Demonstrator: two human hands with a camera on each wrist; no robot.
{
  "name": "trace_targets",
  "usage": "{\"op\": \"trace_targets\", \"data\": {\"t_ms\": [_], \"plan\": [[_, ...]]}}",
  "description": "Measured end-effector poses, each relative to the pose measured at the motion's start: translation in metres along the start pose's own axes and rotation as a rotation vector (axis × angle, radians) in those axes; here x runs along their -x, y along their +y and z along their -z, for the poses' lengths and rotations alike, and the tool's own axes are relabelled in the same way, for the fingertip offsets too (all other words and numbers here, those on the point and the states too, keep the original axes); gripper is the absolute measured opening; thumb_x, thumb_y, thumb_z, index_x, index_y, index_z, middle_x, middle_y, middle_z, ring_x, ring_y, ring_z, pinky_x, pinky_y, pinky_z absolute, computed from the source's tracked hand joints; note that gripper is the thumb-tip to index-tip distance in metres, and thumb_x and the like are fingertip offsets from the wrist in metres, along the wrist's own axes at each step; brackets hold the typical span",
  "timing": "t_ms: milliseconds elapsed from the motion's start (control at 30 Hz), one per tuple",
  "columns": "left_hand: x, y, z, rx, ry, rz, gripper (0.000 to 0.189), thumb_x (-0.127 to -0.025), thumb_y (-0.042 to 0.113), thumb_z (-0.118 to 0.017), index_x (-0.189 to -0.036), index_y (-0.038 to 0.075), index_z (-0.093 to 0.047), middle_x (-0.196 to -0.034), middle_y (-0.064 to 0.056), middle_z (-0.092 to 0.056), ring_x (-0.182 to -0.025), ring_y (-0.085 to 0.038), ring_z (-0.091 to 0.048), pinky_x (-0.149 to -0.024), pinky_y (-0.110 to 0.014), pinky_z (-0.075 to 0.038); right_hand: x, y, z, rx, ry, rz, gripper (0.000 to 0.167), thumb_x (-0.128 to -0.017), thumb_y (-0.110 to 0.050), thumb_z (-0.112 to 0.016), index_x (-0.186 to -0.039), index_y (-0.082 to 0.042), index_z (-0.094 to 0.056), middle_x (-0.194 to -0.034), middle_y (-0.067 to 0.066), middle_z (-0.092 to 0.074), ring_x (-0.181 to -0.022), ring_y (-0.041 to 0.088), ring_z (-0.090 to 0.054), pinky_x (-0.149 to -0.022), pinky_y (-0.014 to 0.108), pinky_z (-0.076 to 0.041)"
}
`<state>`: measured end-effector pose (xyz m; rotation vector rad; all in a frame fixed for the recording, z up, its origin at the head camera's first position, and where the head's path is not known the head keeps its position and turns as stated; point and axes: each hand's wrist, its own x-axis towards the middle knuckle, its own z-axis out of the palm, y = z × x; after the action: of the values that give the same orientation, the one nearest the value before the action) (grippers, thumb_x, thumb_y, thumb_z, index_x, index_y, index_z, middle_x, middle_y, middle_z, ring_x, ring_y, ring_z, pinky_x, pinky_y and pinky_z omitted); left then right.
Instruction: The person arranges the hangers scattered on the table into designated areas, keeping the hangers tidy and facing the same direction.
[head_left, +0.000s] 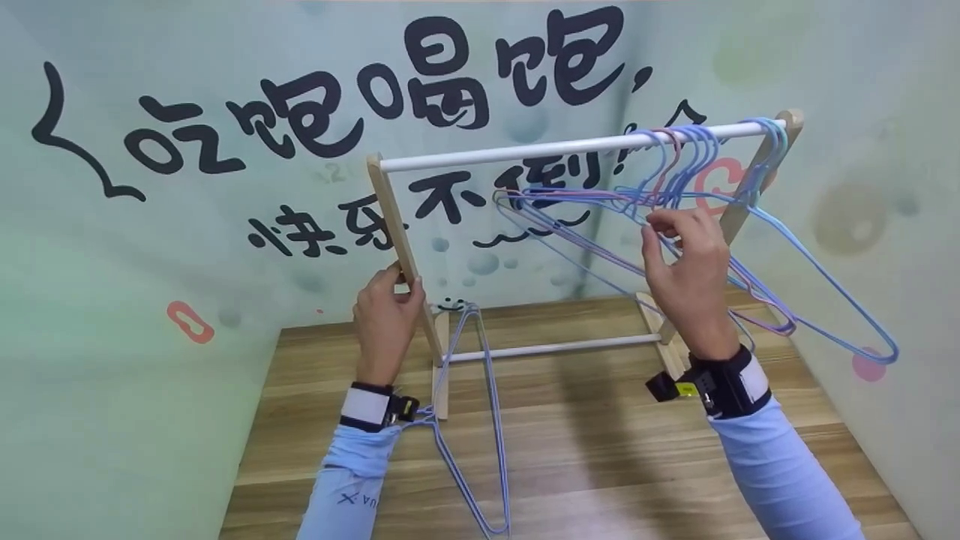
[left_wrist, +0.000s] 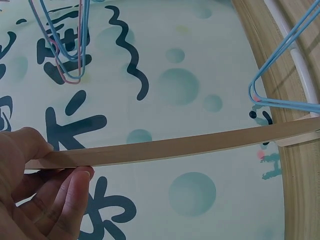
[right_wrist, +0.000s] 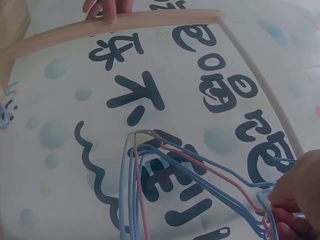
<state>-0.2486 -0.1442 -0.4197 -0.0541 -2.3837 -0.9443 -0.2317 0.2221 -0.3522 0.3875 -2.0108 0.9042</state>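
My left hand (head_left: 388, 322) grips the left wooden post (head_left: 391, 214) of a small clothes rack, thumb on one side and fingers on the other. At the right part of the rack's white top rail (head_left: 510, 151), several blue hangers (right_wrist: 132, 195) and pink ones hang in a bunch by their hooks. My right hand (head_left: 694, 277) is raised just below those hooks, with thumb and forefinger pinching at a hanger's neck. In the right wrist view, its fingers close around the point where the wires meet, hiding part of them.
A few blue hangers (head_left: 491, 390) lie low at the left, across the white lower rail (head_left: 562, 348). One blue hanger (head_left: 885, 334) sticks out past the right post (head_left: 739, 210). The rack stands on a wood-grain tabletop (head_left: 540, 450) before a wall (head_left: 187, 247) with printed lettering.
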Motion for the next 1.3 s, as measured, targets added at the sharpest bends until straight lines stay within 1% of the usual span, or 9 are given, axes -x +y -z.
{"op": "trace_targets", "data": {"t_ms": [233,400,533,633,767,933,1100,1167,1300], "plan": [[0.001,0.000,0.000,-0.002,0.000,-0.003,0.026,-0.097,0.019,-0.070,-0.115,0.001,-0.071,-0.104,-0.012,-0.071,-0.079,-0.021,-0.073,-0.068,-0.037,-0.059,0.008,0.000,0.003,0.022,0.004,0.035,0.012,-0.096,-0.002,-0.068,-0.106,0.004,-0.070,-0.098,0.018,-0.063,-0.092,0.030,-0.058,-0.077,0.035,-0.044],[0.000,0.000,-0.001,-0.002,-0.004,-0.009,0.027,-0.097,0.019,-0.070,-0.116,0.000,-0.070,-0.104,-0.013,-0.071,-0.079,-0.021,-0.073,-0.069,-0.037,-0.059,0.020,-0.004,-0.002,-0.016,0.010,0.048,0.008,-0.094,0.001,-0.068,-0.101,0.002,-0.071,-0.094,0.014,-0.064,-0.089,0.029,-0.058,-0.076,0.036,-0.042],[0.000,0.000,-0.001,0.006,0.014,-0.028,0.024,-0.096,0.018,-0.070,-0.113,0.000,-0.071,-0.102,-0.013,-0.071,-0.078,-0.021,-0.073,-0.068,-0.039,-0.059,0.030,-0.008,-0.011,-0.060,-0.001,0.085,0.009,-0.092,0.005,-0.069,-0.099,0.001,-0.071,-0.092,0.011,-0.064,-0.086,0.027,-0.059,-0.076,0.033,-0.042],[0.000,0.000,-0.001,0.012,0.027,-0.035,0.022,-0.096,0.017,-0.070,-0.111,0.001,-0.072,-0.101,-0.012,-0.072,-0.077,-0.020,-0.074,-0.068,-0.041,-0.059,0.038,-0.010,-0.017,-0.085,-0.032,0.128,0.008,-0.091,0.004,-0.070,-0.098,0.001,-0.071,-0.091,0.011,-0.064,-0.085,0.025,-0.059,-0.074,0.033,-0.043],[0.000,0.000,-0.001,0.012,0.025,-0.029,0.022,-0.095,0.017,-0.070,-0.110,0.001,-0.072,-0.101,-0.012,-0.072,-0.077,-0.020,-0.074,-0.069,-0.041,-0.059,0.049,-0.013,-0.028,-0.129,-0.069,0.147,0.009,-0.090,0.006,-0.071,-0.096,-0.001,-0.071,-0.089,0.009,-0.064,-0.082,0.024,-0.059,-0.071,0.034,-0.043],[0.000,0.001,-0.001,0.015,0.020,-0.025,0.024,-0.096,0.018,-0.070,-0.112,0.001,-0.071,-0.102,-0.012,-0.071,-0.077,-0.020,-0.074,-0.068,-0.040,-0.059,0.065,-0.015,-0.041,-0.178,-0.132,0.121,0.010,-0.090,0.007,-0.070,-0.096,-0.001,-0.071,-0.088,0.007,-0.064,-0.080,0.022,-0.058,-0.068,0.034,-0.044],[0.000,0.001,-0.001,0.019,0.018,-0.024,0.025,-0.096,0.019,-0.070,-0.113,0.000,-0.071,-0.102,-0.012,-0.071,-0.077,-0.020,-0.074,-0.068,-0.040,-0.059,0.078,-0.014,-0.050,-0.157,-0.213,0.102,0.007,-0.092,0.003,-0.070,-0.097,-0.003,-0.070,-0.090,0.005,-0.062,-0.082,0.019,-0.058,-0.068,0.034,-0.046],[0.000,0.000,-0.001,0.016,0.015,-0.018,0.025,-0.096,0.019,-0.070,-0.113,0.000,-0.071,-0.102,-0.012,-0.071,-0.078,-0.020,-0.074,-0.069,-0.040,-0.059,0.083,-0.013,-0.054,-0.142,-0.234,0.105,0.008,-0.093,0.002,-0.069,-0.097,-0.005,-0.070,-0.090,0.004,-0.061,-0.083,0.018,-0.057,-0.067,0.036,-0.048],[0.000,0.000,-0.001,0.013,0.006,-0.008,0.027,-0.097,0.019,-0.069,-0.115,0.000,-0.070,-0.103,-0.013,-0.071,-0.079,-0.021,-0.074,-0.069,-0.039,-0.059,0.091,-0.012,-0.063,-0.161,-0.262,0.105,0.008,-0.093,0.002,-0.069,-0.096,-0.005,-0.069,-0.088,0.004,-0.060,-0.082,0.018,-0.056,-0.067,0.039,-0.049]]}}
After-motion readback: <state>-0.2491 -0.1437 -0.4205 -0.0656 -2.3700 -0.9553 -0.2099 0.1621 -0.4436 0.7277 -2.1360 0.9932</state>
